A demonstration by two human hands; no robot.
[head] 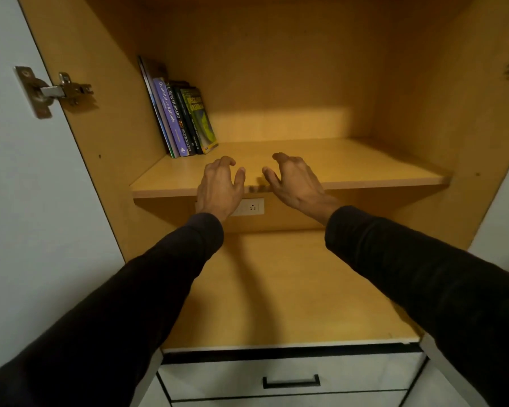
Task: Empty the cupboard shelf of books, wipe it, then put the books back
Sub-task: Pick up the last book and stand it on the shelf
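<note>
Books (182,118): a small row of about five, standing at the far left end of the cupboard shelf (350,168), leaning leftward against the cupboard's left side wall (109,118). Spines face outward; a purple one reads "Quantitative Aptitude", a dark one beside it carries an author name, and the rightmost shows a green and yellow cover. Rest of the shelf board to the right of the row is bare wood.

Left hand (219,186): at the shelf's front edge, below and just right of the books, near them but not touching; fingers loosely bent, thumb out, holding nothing.

Right hand (291,180): also at the front edge, further right, well clear of the books; fingers loosely curled, holding nothing. A narrow gap separates the two hands, thumbs pointing toward each other. Whether either palm rests on the board cannot be told.

Dark sleeves (165,277) cover both forearms.

Surroundings: white wall socket (252,207) under the shelf, lower shelf board (276,289), metal hinge (56,91) on the open white door (15,186) at left, white drawer (365,374) with black handle (291,381) below
</note>
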